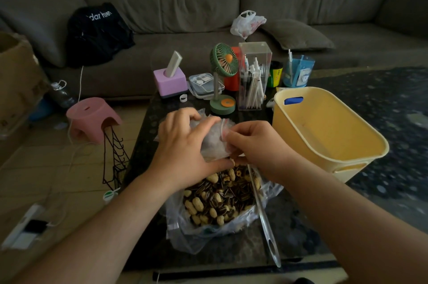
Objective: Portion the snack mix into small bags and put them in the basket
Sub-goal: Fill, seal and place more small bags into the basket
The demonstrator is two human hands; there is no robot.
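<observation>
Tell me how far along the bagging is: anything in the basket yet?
Early stage. Done: nothing that shows; the visible inside of the yellow basket holds no bags. In hand: the left hand and right hand both grip small clear zip bags above the snack mix, seemingly separating or opening one. Left: scoop with the metal spoon resting in the mix, seal, and drop bags in.

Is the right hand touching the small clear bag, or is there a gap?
Touching. The head view shows the right hand pinching the red-striped edge of the small clear bag.
</observation>
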